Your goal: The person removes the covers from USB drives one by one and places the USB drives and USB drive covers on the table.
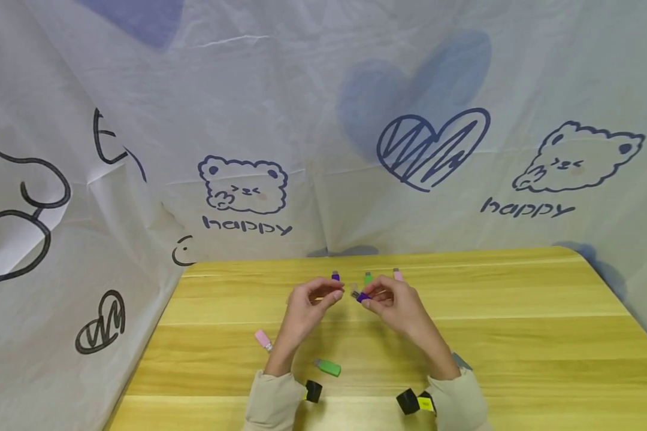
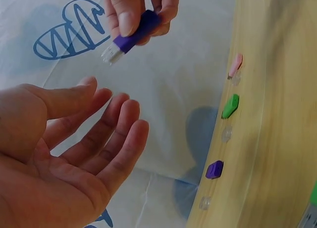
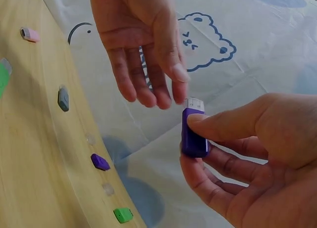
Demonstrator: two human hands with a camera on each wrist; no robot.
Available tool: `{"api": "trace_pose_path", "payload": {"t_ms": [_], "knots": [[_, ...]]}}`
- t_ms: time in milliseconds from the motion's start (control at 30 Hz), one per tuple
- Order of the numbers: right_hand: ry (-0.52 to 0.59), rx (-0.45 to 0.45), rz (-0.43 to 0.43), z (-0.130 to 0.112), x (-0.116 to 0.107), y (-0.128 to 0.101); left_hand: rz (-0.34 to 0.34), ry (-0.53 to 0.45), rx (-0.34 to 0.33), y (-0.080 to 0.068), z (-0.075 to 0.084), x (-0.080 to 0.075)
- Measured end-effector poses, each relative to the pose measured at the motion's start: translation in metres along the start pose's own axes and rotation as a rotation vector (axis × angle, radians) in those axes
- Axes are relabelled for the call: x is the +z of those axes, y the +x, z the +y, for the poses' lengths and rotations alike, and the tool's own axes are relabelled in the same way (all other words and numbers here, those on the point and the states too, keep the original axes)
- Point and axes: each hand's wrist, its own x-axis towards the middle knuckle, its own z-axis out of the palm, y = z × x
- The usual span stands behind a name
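A person sits at a yellow wooden table [image 1: 517,335], both hands raised above its far middle part. The right hand [image 1: 396,305] pinches a purple USB stick [image 1: 362,297] between thumb and fingertips, its clear-capped end pointing toward the other hand. The left hand [image 1: 307,306] is just beside it, fingers relaxed and slightly apart, holding nothing; a narrow gap separates its fingertips from the stick. Along the table's far edge, close against a white cloth backdrop [image 1: 313,120] printed with bears and hearts, sit a purple cap [image 1: 335,276], a green cap [image 1: 368,278] and a pink cap [image 1: 398,275], with small clear pieces between them in the wrist views. Nearer the person, a pink USB stick [image 1: 263,339] lies left of the left forearm, and a green USB stick [image 1: 327,367] lies between the two forearms. The wide right part of the table and the strip at its left edge offer open room for moving.
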Motion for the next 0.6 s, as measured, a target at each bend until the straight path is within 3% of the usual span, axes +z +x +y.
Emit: {"api": "trace_pose_path", "payload": {"t_ms": [267,600], "knots": [[0.062,-0.057,0.013,-0.002,0.0045,0.0003,-0.055,-0.081,0.006,0.0003,0.0037,0.0065],[0.056,-0.05,-0.001,-0.0026,0.0084,0.0003,-0.028,-0.071,0.006,0.0,0.0033,0.0104]]}}
